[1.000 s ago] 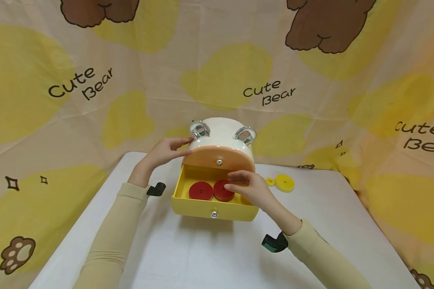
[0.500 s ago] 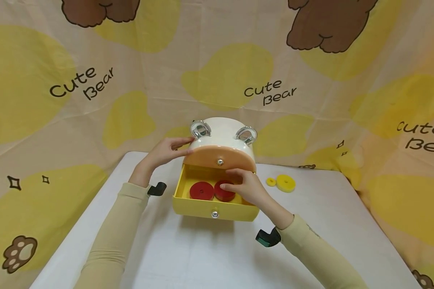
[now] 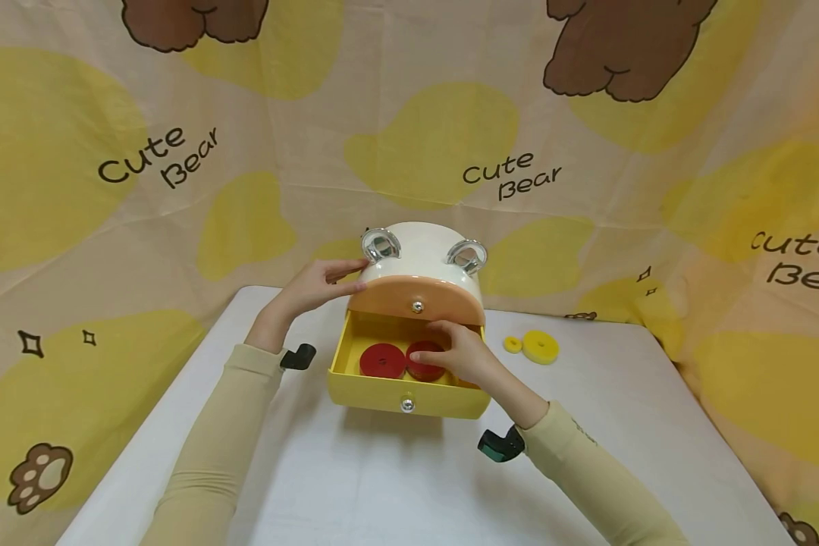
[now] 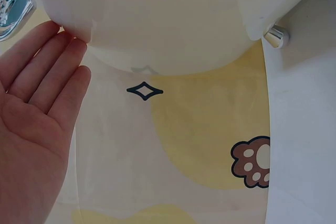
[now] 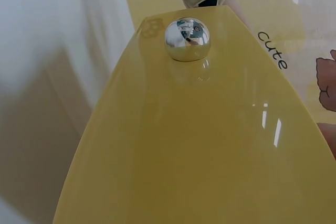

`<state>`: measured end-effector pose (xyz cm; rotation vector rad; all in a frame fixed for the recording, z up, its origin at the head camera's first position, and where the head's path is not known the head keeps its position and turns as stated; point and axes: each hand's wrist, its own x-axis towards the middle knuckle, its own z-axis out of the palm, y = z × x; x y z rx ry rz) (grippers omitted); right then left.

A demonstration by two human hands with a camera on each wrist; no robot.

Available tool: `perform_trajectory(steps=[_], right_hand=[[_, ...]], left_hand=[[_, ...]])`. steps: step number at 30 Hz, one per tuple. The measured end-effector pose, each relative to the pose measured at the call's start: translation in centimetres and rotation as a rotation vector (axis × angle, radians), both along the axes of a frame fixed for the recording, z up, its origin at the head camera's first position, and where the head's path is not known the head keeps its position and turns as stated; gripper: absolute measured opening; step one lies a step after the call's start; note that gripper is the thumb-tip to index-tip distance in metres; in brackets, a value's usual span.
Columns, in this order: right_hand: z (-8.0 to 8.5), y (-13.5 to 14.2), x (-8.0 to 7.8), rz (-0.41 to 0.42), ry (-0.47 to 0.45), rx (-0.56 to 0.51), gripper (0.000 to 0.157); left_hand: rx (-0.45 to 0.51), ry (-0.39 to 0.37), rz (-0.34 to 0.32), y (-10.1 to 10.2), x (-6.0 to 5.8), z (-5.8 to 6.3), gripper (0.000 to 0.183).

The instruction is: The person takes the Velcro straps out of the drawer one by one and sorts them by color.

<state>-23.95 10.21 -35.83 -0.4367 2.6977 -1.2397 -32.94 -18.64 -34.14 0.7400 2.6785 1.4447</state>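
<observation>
A white, rounded toy drawer box (image 3: 419, 250) with silver ears stands on the table. Its lower yellow drawer (image 3: 365, 390) is pulled out, and a silver ball knob (image 5: 187, 40) sits on the drawer front. Two red discs lie side by side inside: a left red disc (image 3: 382, 359) with a small centre hole and a right red disc (image 3: 426, 373). My right hand (image 3: 474, 355) reaches in over the right disc, thumb across it and fingers spread behind. My left hand (image 3: 312, 288), fingers straight, rests against the box's left side, its palm showing in the left wrist view.
A large yellow disc (image 3: 541, 346) and a small yellow disc (image 3: 513, 345) lie on the white table (image 3: 355, 485) to the box's right. The orange upper drawer (image 3: 389, 292) is closed. A printed cloth (image 3: 409, 159) hangs behind the table.
My right hand has moved a little left and further over the right red disc. The left hand stays at the box's side, and both red discs stay in the drawer.
</observation>
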Motion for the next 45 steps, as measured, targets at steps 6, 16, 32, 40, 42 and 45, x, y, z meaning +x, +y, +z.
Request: perform_trajectory(steps=[6,16,32,40,42,45], right_hand=[[0.0,-0.2,-0.1,-0.003,-0.048,0.037,0.06],[-0.1,-0.3,-0.6,-0.012,-0.147,0.018,0.058],[-0.3,-0.3,-1.0,0.005,-0.169,0.047,0.072],[-0.5,-0.5,-1.6,0.072,-0.082,0.17,0.066],[-0.6,-0.5,-1.6,0.092,-0.065,0.186,0.064],[-0.9,-0.6,-1.6,0.113,-0.049,0.197,0.061]], left_hand=[[-0.001,0.002,-0.003,0.1,0.0,0.1,0.06],[-0.014,0.002,0.003,0.1,0.2,0.4,0.059],[-0.023,0.001,-0.008,0.0,0.3,0.4,0.061],[-0.016,-0.002,-0.013,0.2,0.7,0.9,0.058],[-0.019,-0.004,-0.015,0.5,1.5,1.6,0.056],[-0.032,-0.01,-0.016,0.9,2.7,2.7,0.055]])
